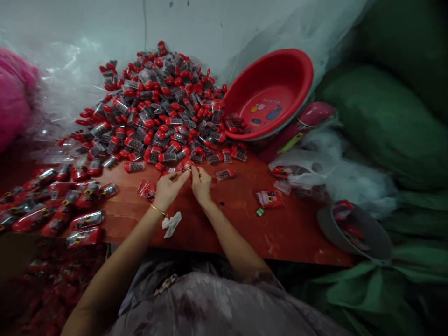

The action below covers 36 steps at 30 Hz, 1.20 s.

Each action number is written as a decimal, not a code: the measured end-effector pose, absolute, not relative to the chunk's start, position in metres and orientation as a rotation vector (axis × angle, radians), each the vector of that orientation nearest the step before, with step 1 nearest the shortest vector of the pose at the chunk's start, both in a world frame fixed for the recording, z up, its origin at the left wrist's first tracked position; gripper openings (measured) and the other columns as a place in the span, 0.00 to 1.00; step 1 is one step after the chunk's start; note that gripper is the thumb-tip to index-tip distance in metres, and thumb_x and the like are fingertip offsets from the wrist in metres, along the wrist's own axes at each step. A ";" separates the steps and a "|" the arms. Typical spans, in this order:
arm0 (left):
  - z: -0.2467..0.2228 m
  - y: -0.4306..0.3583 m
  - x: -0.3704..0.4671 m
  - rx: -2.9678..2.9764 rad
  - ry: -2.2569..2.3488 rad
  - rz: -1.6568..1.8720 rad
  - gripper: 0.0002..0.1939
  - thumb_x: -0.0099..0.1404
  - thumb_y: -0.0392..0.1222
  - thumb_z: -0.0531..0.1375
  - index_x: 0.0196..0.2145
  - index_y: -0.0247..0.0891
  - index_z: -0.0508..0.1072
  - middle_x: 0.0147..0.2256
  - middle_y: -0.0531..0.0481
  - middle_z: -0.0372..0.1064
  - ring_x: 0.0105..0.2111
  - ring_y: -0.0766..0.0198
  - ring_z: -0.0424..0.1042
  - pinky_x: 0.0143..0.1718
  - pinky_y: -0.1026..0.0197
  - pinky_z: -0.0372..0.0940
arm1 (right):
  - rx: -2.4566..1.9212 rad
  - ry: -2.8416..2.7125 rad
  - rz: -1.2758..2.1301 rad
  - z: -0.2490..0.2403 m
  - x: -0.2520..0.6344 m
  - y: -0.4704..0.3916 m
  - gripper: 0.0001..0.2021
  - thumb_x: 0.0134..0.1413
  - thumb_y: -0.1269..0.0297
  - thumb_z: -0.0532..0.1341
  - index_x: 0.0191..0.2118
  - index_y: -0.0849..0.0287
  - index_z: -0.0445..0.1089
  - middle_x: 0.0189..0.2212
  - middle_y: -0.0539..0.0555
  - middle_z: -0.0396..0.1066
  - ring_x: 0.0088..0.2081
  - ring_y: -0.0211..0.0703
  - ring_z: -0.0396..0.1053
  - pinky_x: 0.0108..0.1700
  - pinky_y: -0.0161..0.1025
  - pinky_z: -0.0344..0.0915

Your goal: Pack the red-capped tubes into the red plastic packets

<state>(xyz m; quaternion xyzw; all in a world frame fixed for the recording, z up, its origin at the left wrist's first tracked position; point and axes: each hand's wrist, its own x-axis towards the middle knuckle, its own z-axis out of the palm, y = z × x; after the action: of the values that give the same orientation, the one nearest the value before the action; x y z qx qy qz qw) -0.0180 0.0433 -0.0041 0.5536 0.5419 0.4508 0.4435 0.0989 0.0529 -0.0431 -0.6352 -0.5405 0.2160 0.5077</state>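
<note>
My left hand (pixel 170 187), with a gold bangle at the wrist, is closed in a pinch. My right hand (pixel 202 184) pinches close beside it, the fingertips of both nearly meeting. Between and just beyond the fingertips is a small red plastic packet (pixel 185 164), mostly hidden by the fingers. Left of my left hand lies a red printed packet (pixel 146 190). A clear tube with a red cap (pixel 225 174), dark pieces inside, rests right of my right hand. Below my left wrist is a crumpled white scrap (pixel 171 224).
A big heap of red-capped clear tubes (pixel 150 116) rises against the wall. Filled red packets (pixel 86 236) cover the table's left end. A red basin (pixel 294 70) leans at the back right. A grey bowl (pixel 325 226) and plastic bags (pixel 360 182) stand along the right.
</note>
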 end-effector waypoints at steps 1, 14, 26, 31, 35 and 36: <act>-0.004 0.041 -0.013 1.193 1.278 1.172 0.21 0.50 0.57 0.63 0.30 0.34 0.77 0.27 0.47 0.74 0.30 0.62 0.72 0.34 0.61 0.65 | -1.519 -1.338 0.519 -0.041 0.097 0.048 0.18 0.61 0.55 0.46 0.25 0.57 0.64 0.20 0.50 0.66 0.24 0.38 0.62 0.28 0.33 0.56; 0.008 0.028 0.004 0.628 1.256 1.251 0.25 0.32 0.53 0.72 0.18 0.35 0.65 0.22 0.54 0.68 0.21 0.72 0.65 0.23 0.68 0.62 | -2.441 -1.372 0.221 -0.016 0.198 0.045 0.32 0.58 0.42 0.47 0.28 0.67 0.75 0.29 0.71 0.74 0.40 0.55 0.73 0.39 0.42 0.63; 0.009 0.001 -0.009 0.439 1.089 1.093 0.24 0.33 0.51 0.73 0.24 0.35 0.70 0.24 0.53 0.70 0.22 0.70 0.69 0.26 0.65 0.63 | -1.916 -1.381 0.616 -0.021 0.213 0.001 0.15 0.52 0.56 0.59 0.42 0.61 0.66 0.33 0.59 0.75 0.32 0.45 0.73 0.34 0.40 0.67; 0.008 -0.009 -0.010 0.485 1.059 1.117 0.22 0.35 0.51 0.73 0.24 0.34 0.72 0.22 0.53 0.70 0.21 0.70 0.67 0.27 0.65 0.63 | -1.369 -1.166 1.342 -0.004 0.184 -0.056 0.19 0.42 0.49 0.63 0.36 0.58 0.69 0.18 0.48 0.70 0.15 0.35 0.63 0.16 0.31 0.56; 0.009 -0.016 -0.005 0.521 0.992 1.130 0.23 0.34 0.50 0.73 0.24 0.33 0.74 0.23 0.52 0.72 0.24 0.69 0.69 0.30 0.64 0.65 | -1.334 -1.092 1.467 0.003 0.171 -0.068 0.17 0.41 0.51 0.64 0.34 0.59 0.71 0.13 0.46 0.66 0.13 0.33 0.61 0.13 0.28 0.49; 0.009 -0.017 -0.005 0.534 0.975 1.138 0.22 0.35 0.50 0.73 0.24 0.32 0.75 0.23 0.52 0.72 0.24 0.69 0.69 0.31 0.64 0.65 | -1.331 -1.099 1.478 0.003 0.169 -0.068 0.17 0.41 0.51 0.64 0.34 0.59 0.71 0.12 0.45 0.65 0.12 0.32 0.61 0.13 0.27 0.48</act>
<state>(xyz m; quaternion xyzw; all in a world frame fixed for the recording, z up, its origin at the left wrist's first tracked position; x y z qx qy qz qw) -0.0050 -0.0174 0.0092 0.2398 0.4376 0.5109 0.7000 0.1690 -0.0675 0.0033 -0.5313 -0.4387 0.5899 0.4210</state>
